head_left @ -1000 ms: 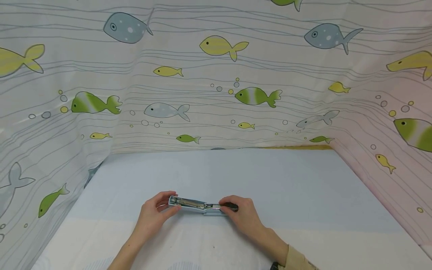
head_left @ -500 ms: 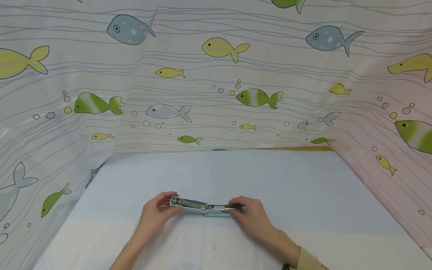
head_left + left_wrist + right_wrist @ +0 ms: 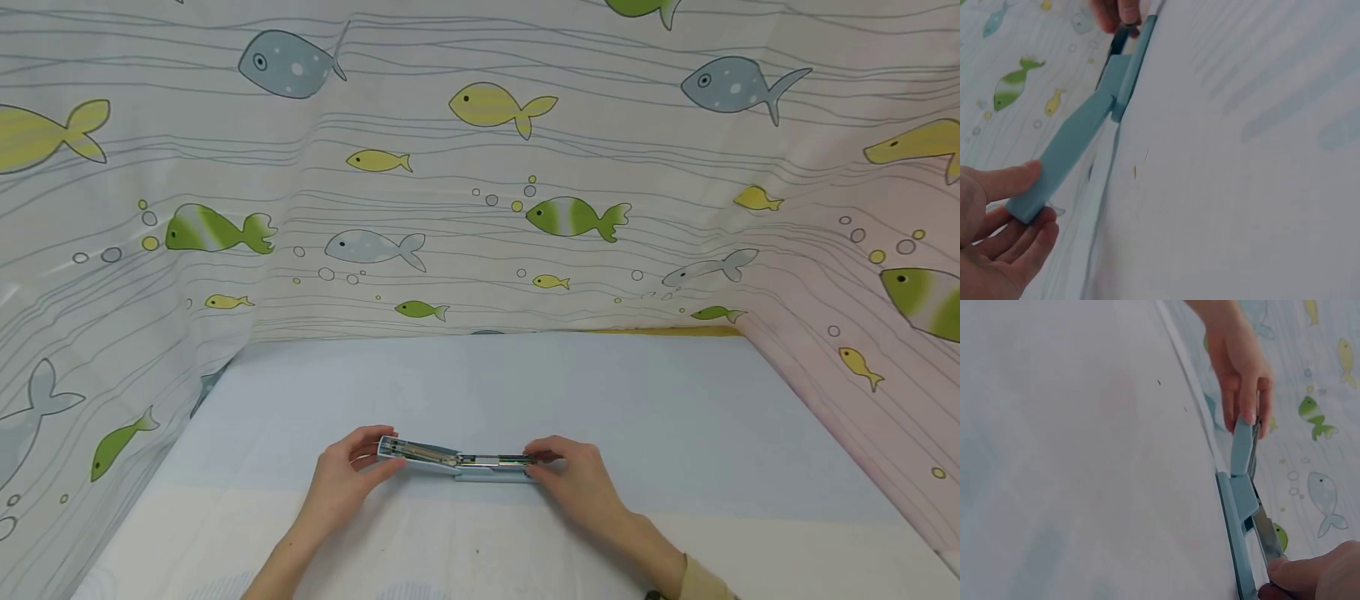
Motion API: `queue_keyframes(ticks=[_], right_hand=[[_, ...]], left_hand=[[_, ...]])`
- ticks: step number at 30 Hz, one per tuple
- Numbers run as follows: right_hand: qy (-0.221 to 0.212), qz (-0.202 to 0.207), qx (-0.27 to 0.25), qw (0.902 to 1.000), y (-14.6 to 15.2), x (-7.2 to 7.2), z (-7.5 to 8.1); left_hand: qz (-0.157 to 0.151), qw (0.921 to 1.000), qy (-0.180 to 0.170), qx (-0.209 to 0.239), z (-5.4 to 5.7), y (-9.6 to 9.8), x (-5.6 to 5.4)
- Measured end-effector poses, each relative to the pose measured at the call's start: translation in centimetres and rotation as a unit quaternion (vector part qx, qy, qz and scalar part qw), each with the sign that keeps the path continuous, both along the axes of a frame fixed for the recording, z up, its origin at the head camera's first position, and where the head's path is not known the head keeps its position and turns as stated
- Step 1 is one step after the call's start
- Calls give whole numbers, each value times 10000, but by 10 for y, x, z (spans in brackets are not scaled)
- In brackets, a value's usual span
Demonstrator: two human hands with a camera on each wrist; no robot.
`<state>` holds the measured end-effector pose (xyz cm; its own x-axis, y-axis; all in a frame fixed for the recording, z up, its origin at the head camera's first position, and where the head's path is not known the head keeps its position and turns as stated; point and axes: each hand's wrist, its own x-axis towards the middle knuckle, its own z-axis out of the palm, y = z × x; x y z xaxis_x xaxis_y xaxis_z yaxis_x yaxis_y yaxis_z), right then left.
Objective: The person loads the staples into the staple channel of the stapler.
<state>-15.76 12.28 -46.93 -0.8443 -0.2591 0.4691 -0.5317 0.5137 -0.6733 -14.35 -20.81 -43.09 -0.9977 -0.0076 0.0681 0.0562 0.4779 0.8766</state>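
A light-blue stapler (image 3: 420, 455) lies unfolded across the middle of the table, its top cover swung back to the left. My left hand (image 3: 351, 467) grips the end of that cover between thumb and fingers, holding it tilted up. In the left wrist view the cover (image 3: 1063, 156) shows its smooth outer side. At the other end, my right hand (image 3: 579, 479) pinches the tip of the metal staple channel (image 3: 1266, 531) with thumb and forefinger. The channel stands raised above the blue base (image 3: 1234, 537), with a gap between them. My right fingertips hide the channel's end.
A pale cloth (image 3: 675, 425) covers the table. Two tiny specks lie on it in front of the stapler, one a dark speck (image 3: 477, 551). A fish-printed curtain (image 3: 480, 192) encloses the back and both sides.
My right hand has slid to the right along the staple channel to its end, leaving more of the metal showing. The left hand keeps its grip on the cover.
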Motion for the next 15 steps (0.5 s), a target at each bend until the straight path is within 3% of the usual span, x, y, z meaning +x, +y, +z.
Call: queue_keyframes(ticks=[7,15], right_hand=[[-313,-81,-163,9993,0,2,0],[-345,-139,-231,9990,1,1,-2]], left_hand=[[-146,9996,-29,234,-4,-4,-2],[-617,9946,91,834,-8,-11,-6]])
